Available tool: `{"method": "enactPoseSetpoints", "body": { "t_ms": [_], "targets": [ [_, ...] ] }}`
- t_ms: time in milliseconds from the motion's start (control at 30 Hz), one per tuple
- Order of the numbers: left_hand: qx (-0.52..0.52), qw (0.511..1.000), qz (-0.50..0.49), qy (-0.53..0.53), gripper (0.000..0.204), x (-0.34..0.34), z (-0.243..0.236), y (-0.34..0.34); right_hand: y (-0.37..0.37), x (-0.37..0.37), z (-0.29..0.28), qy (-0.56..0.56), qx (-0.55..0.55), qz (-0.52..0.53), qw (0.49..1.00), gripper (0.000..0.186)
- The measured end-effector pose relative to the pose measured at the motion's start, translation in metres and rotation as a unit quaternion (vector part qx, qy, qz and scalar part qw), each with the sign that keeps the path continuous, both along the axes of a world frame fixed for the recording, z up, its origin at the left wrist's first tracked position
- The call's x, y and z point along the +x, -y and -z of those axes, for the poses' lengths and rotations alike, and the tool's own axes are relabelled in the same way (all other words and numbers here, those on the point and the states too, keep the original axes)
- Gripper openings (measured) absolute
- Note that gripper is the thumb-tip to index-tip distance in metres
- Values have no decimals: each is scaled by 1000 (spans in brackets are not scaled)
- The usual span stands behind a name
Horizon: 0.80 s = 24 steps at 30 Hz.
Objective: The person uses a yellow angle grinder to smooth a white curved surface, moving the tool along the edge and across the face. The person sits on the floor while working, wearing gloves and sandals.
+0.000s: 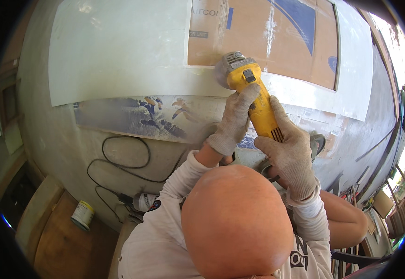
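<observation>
A yellow angle grinder (261, 106) with a grey gear head is held in both my hands. My left hand (235, 114), in a dusty knitted glove, closes around the body just behind the head, its thumb on top. Also gloved, my right hand (289, 149) wraps the rear end near the vent slots. The grinder's disc (221, 73) looks blurred. It is over the lower edge of a rectangular opening in a large white panel (123, 51). Brown cardboard (244, 39) with blue print shows through that opening. Whether the disc touches the panel, I cannot tell.
Under the panel lies a dusty printed sheet (130, 118). A black cord (111, 160) loops across the grey floor to the left. A small white and yellow can (82, 215) stands on brown wood at lower left. Assorted boards and tools crowd the right edge.
</observation>
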<state>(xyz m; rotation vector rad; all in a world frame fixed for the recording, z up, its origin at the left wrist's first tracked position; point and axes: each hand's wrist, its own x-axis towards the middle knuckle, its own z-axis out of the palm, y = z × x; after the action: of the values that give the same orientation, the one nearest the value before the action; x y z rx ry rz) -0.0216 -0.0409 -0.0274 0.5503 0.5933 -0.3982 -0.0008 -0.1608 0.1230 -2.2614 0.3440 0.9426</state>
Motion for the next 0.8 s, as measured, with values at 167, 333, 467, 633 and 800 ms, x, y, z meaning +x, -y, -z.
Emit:
{"method": "enactPoseSetpoints", "body": {
  "t_ms": [167,333,467,633,800],
  "targets": [
    [-5,1000,10,5,45,1,3,10,7,1,-3,-8,-13,4,1000,95],
    [1,1000,21,11,45,3,3,23,14,-3,-6,-6,25,61,998,91],
    [-17,999,35,8,48,6,3,35,24,-5,-4,-2,27,83,996,89],
    [-17,998,59,31,54,11,5,50,40,-8,-2,18,22,104,994,89],
    [-13,994,93,51,59,14,8,66,54,-13,5,68,13,103,992,88]
  ]
}}
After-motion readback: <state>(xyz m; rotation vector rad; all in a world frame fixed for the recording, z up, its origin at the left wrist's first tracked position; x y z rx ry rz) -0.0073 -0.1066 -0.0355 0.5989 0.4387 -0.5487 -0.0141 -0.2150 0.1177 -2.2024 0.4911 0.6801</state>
